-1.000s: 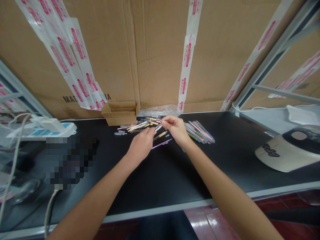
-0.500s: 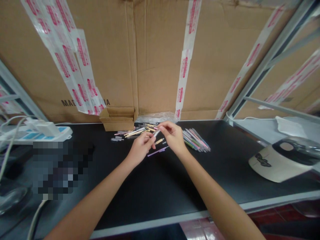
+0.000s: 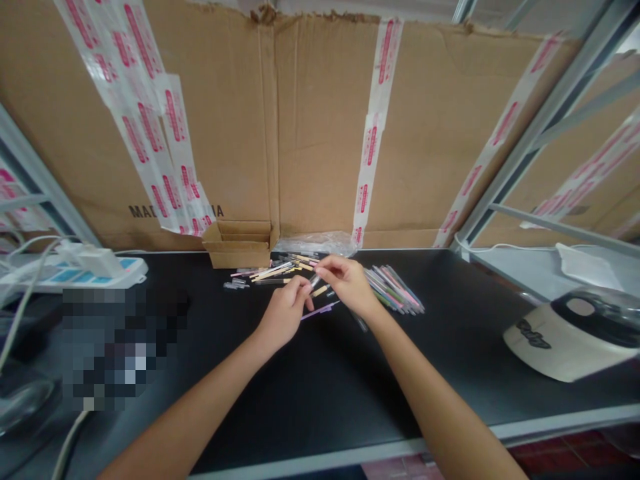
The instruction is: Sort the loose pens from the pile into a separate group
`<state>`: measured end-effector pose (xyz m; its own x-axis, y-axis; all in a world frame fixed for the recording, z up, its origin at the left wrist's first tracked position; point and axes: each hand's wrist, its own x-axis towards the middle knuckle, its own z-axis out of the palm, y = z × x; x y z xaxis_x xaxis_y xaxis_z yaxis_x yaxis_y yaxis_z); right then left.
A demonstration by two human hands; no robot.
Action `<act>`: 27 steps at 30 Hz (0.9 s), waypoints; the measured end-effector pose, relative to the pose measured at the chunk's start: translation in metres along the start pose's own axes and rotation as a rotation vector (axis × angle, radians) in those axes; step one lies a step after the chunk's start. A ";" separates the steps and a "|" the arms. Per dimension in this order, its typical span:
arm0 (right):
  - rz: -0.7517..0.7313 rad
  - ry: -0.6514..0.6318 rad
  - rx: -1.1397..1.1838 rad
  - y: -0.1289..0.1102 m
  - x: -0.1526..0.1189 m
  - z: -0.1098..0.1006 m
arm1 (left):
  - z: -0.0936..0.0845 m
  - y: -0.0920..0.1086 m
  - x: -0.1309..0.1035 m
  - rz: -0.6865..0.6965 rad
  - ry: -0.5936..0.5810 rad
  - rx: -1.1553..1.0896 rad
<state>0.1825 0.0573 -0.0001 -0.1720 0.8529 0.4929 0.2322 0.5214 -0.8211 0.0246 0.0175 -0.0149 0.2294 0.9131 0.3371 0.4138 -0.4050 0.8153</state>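
My left hand (image 3: 286,308) and my right hand (image 3: 349,283) meet above the black desk, fingers pinched on a short, clear pen part (image 3: 315,281). Its exact kind is too small and blurred to tell. Just below my fingers lie a thin purple pen piece (image 3: 323,311) and a cream-coloured stick (image 3: 320,291). Behind my hands is a loose heap of pen parts (image 3: 275,269), cream, pink and dark. Several clear caps (image 3: 236,284) lie left of it. Beyond my right hand rests a bundle of coloured pens (image 3: 396,290). A dark slim piece (image 3: 359,322) shows beside my right wrist.
A small open cardboard box (image 3: 239,256) and a clear plastic bag (image 3: 320,243) stand against the large cardboard wall (image 3: 320,133). At left are a power strip (image 3: 125,270) with cables and a blurred-out object (image 3: 125,347). A cream-and-black rounded object (image 3: 565,340) sits at right.
The view has tilted up slightly, so everything sits lower. My fingers have shifted a little on the clear part. The dark piece beside my right wrist has come into sight.
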 end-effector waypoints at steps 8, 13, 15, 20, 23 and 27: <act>0.200 0.094 0.291 0.007 0.001 0.007 | -0.001 0.000 0.002 0.018 0.029 0.069; 0.103 0.066 0.203 0.011 0.001 0.008 | -0.001 -0.002 0.000 0.012 0.046 0.134; 0.088 0.005 0.113 0.013 0.001 0.006 | 0.000 -0.004 -0.001 -0.005 0.041 0.155; 0.023 -0.068 -0.104 0.011 -0.001 0.004 | 0.002 -0.010 -0.002 0.002 0.061 0.191; 0.000 -0.083 -0.179 0.007 -0.002 0.004 | 0.001 -0.011 -0.002 0.014 0.067 0.219; 0.067 -0.135 -0.058 0.006 0.000 -0.002 | 0.000 -0.010 -0.001 0.024 0.035 0.220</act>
<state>0.1864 0.0602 -0.0047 -0.2805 0.8765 0.3913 0.3017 0.4675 -0.8309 0.0206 0.0206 -0.0231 0.2129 0.9025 0.3743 0.5918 -0.4239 0.6856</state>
